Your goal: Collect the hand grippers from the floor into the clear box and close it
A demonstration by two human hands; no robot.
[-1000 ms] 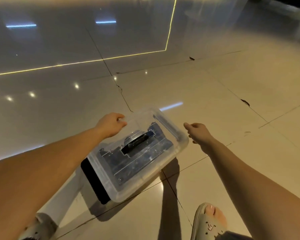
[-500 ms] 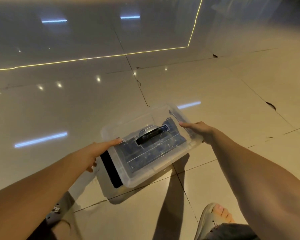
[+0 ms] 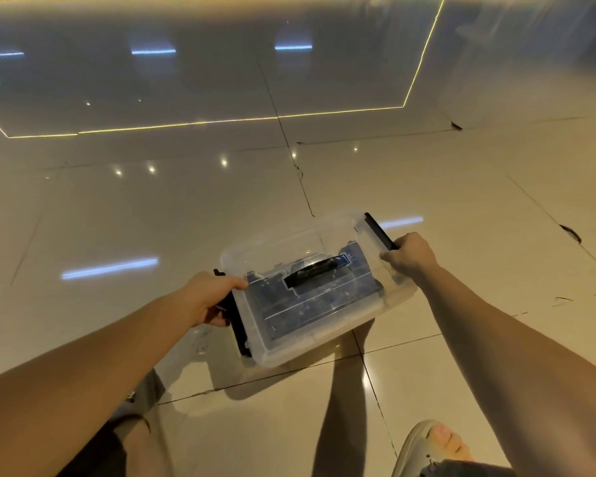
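Gripping clear box (image 3: 324,352), perhaps latches (image 3: 239,327): left hand (image 3: 207,297), right hand (image 3: 410,257) | sandal (image 3: 422,447) nearby

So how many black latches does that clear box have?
2: the left latch, at the left end of the clear box, in the left hand; the right latch, at its right end, in the right hand. No others show.

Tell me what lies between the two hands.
In the head view, the clear box, lid on, black handle on top, fills the stretch; the left hand and right hand each grip one end.
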